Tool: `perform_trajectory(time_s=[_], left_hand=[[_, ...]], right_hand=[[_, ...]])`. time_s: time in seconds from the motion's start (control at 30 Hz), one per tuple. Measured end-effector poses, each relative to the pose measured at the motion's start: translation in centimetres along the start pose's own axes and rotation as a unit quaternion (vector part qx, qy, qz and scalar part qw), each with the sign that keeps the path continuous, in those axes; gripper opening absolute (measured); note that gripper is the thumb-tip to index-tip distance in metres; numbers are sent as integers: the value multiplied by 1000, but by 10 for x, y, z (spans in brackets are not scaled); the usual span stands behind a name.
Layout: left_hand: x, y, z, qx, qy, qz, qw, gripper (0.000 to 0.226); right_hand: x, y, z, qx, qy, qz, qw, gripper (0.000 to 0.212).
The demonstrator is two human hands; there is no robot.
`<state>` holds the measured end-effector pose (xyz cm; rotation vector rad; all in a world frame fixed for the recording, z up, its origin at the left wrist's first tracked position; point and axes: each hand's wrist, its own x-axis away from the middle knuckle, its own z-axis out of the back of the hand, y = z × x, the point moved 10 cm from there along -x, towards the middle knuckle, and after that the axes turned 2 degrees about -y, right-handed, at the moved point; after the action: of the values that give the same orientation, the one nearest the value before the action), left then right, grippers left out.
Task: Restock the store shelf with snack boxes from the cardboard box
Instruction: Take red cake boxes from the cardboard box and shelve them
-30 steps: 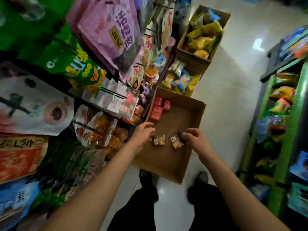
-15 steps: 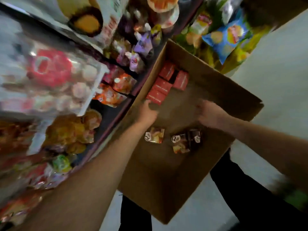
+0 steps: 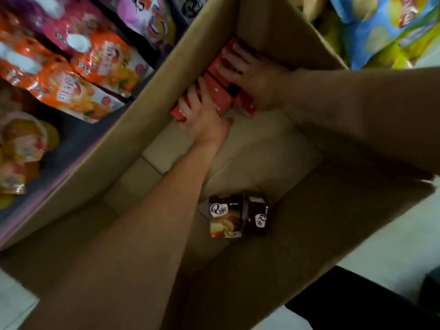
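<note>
At twelve o'clock in the cardboard box (image 3: 133,129), our left hand (image 3: 204,117) and right hand (image 3: 257,79) both had a grip on the red snack boxes (image 3: 220,91).

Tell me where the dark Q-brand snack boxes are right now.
In the head view, the two dark snack boxes lie side by side on the cardboard box floor, near its lower corner, apart from the red boxes both hands reach.

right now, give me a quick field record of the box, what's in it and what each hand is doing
box: cardboard box, open, beside the shelf
far end: red boxes, bunched together
near end: two brown boxes, side by side, untouched
left hand: fingers on the red boxes
right hand: fingers spread over the red boxes
lifted yet: cannot tell
shelf: snack bags
</note>
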<state>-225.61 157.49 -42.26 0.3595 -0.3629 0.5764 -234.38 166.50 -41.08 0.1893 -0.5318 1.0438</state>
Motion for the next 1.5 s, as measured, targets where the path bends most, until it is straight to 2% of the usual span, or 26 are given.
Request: perform_trajectory(time_s=[0.1,0.2,0.27,0.37,0.47,0.53,0.6,0.67,0.73,0.87,0.9,1.0,1.17,1.23,1.33,1.43,1.5], left_hand=[[-8,-3,-1,-6,-12,57,998,112],[-7,-2,-4,-30,-44,85,995,108],[-7,-4,-7,-35,-78,83,993,110],[-7,-14,-4,-14,-109,71,991,112],[-3,-32,2,66,-149,98,982,105],[8,-50,-8,119,-262,162,944,86],[37,-65,-19,134,-408,232,873,61],[58,-82,-23,106,-480,269,828,57],[70,-96,-27,69,-509,274,813,62],[82,-101,-39,21,-524,275,806,56],[81,-99,-42,15,-521,274,808,55],[72,-90,-48,14,-504,266,822,56],[72,-86,-46,12,-501,257,827,54],[70,-89,-41,28,-485,256,836,50],[61,-93,-35,107,-432,260,857,46],[53,-95,-27,202,-371,262,868,48],[51,-95,-28,233,-356,256,868,47]], right_hand=[[-4,0,-13,33,-73,21,997,110],[-1,-2,-15,77,-90,20,993,125],[5,-6,-11,78,-74,24,994,120],[23,-13,-7,31,-41,20,998,94],[46,-18,-23,-42,-58,-3,997,80],[58,-20,-34,-102,-63,-14,993,72],[66,-20,-48,-162,-87,-41,982,79],[73,-18,-62,-194,-112,-67,972,85],[79,-19,-77,-245,-141,-82,956,82],[93,-26,-109,-376,-245,-119,886,66],[93,-28,-112,-379,-240,-126,885,60],[91,-21,-114,-381,-158,-185,892,51],[108,-22,-138,-481,-157,-274,818,54],[118,-17,-148,-509,-132,-325,786,55],[133,-17,-164,-572,-94,-388,716,50],[141,-29,-181,-616,-92,-409,666,49],[144,-37,-189,-638,-94,-417,640,53]])
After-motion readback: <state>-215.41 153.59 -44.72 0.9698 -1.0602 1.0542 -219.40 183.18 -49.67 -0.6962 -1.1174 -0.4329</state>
